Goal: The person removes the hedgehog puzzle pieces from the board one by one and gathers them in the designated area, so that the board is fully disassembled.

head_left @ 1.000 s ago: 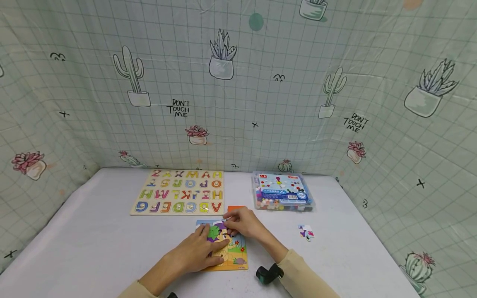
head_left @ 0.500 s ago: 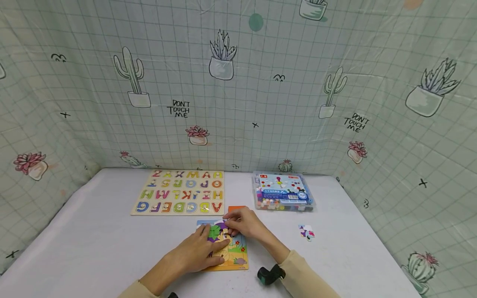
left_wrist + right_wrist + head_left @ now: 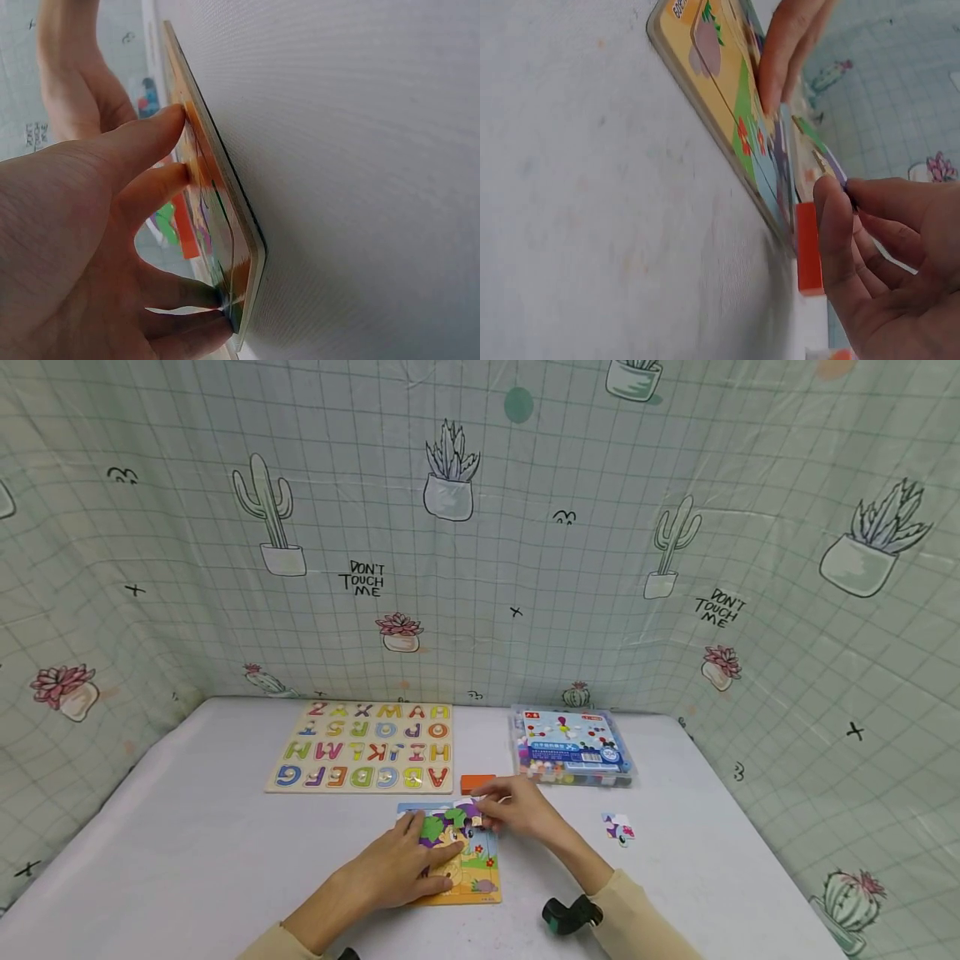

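Note:
A wooden jigsaw board [image 3: 459, 898] with a yellow cartoon animal lies on the white table, near its front. My left hand [image 3: 392, 865] rests on its left part, fingers spread, and the fingertips touch the surface in the left wrist view. My right hand [image 3: 519, 810] pinches a puzzle piece [image 3: 469, 811], green and purple, between thumb and index finger. That puzzle piece [image 3: 831, 160] is tilted and raised off the board's far right part in the right wrist view. Another puzzle piece [image 3: 618, 829], white and purple with a pink patch, lies alone to the right.
Behind the jigsaw board sits an orange block [image 3: 476, 784]. A wooden alphabet board [image 3: 358, 748] lies at the back left. At the back right is a clear plastic box [image 3: 572, 747] of colourful parts. Patterned cloth [image 3: 480, 552] hangs behind the table.
My right hand has moved slightly right and up from the jigsaw board, with the green and purple puzzle piece lifted in its fingers. My left hand has stayed in place.

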A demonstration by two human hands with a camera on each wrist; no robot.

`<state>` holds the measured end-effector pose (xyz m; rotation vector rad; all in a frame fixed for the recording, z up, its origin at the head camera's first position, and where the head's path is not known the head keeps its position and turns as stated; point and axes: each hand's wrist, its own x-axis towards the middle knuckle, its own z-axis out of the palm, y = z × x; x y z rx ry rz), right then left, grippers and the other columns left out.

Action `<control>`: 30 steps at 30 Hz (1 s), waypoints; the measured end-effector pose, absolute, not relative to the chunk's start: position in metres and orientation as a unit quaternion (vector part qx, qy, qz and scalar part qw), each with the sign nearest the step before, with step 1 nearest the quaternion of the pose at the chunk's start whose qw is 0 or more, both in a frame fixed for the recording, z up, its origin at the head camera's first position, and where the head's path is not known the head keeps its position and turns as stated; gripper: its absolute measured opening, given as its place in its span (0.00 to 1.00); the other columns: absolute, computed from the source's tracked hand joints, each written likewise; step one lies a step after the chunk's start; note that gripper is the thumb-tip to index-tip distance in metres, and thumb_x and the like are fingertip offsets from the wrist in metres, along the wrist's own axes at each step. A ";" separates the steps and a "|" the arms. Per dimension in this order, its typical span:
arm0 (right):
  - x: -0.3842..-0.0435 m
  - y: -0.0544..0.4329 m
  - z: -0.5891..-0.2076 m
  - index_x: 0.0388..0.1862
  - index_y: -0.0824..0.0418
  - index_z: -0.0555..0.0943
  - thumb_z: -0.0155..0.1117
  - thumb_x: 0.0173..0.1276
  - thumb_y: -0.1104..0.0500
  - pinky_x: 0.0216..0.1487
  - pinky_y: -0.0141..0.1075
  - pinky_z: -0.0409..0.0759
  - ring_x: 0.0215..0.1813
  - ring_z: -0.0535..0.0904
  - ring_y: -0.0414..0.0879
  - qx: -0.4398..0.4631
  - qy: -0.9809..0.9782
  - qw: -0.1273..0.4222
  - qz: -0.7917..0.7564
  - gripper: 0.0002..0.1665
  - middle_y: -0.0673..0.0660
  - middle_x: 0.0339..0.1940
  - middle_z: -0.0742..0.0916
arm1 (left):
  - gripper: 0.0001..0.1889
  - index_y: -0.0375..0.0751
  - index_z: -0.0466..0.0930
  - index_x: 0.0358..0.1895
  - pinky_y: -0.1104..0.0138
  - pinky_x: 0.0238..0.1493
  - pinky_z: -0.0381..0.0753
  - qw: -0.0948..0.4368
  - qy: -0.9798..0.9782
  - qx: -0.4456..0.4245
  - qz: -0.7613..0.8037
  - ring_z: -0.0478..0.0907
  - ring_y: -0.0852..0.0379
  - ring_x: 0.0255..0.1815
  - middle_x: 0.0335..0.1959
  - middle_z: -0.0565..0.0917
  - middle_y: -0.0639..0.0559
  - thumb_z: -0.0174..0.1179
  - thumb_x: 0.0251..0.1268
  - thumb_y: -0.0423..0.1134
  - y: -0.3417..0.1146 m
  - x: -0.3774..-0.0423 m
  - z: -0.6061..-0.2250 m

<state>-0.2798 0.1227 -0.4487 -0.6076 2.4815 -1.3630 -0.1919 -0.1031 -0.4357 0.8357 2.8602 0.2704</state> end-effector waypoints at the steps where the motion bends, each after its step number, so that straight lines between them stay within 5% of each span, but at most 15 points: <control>1: -0.280 0.126 -0.449 0.51 0.66 0.83 0.62 0.70 0.61 0.28 0.35 0.83 0.25 0.82 0.41 -0.210 0.850 0.119 -0.469 0.13 0.58 0.27 0.88 | 0.25 0.66 0.73 0.67 0.42 0.63 0.73 0.077 0.953 0.277 0.091 0.63 0.28 0.70 0.68 0.64 0.22 0.56 0.68 0.59 -0.103 -0.192 -0.436; 30: -0.273 0.239 -0.443 0.52 0.73 0.79 0.62 0.71 0.61 0.29 0.40 0.85 0.30 0.85 0.46 -0.182 0.849 0.131 -0.478 0.17 0.65 0.33 0.87 | 0.25 0.66 0.71 0.68 0.41 0.63 0.73 0.068 0.953 0.281 0.094 0.63 0.28 0.70 0.69 0.64 0.22 0.56 0.68 0.59 -0.105 -0.190 -0.437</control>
